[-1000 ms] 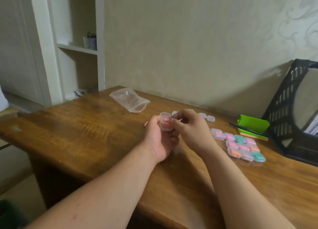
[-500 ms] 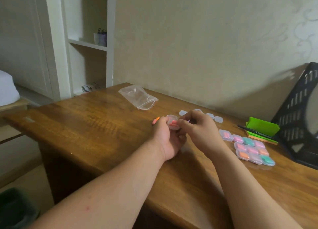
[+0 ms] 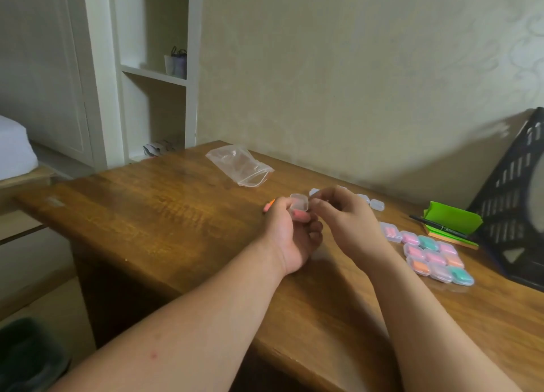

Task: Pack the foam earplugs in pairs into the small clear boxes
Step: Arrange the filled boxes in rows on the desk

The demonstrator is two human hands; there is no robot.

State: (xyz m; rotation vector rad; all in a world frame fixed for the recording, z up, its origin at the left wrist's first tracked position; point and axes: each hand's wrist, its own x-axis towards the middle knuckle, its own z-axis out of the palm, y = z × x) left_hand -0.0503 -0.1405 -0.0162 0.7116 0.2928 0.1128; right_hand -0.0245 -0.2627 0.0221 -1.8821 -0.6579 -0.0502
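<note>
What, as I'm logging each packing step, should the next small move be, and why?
Probably fold the lid shut. The left hand holds the small clear box, lid standing open, pink foam showing inside; the right hand has its fingers at the lid's edge. Whether a full pair is inside is unclear.

A single wide-angle camera sits on the person's head, facing forward and down across the counter [image 3: 153,215] toward the far wall [image 3: 353,82]. It looks from close by: both forearms enter from the near edge, and the left hand [image 3: 290,238] and right hand [image 3: 353,227] sit mid-frame.
</note>
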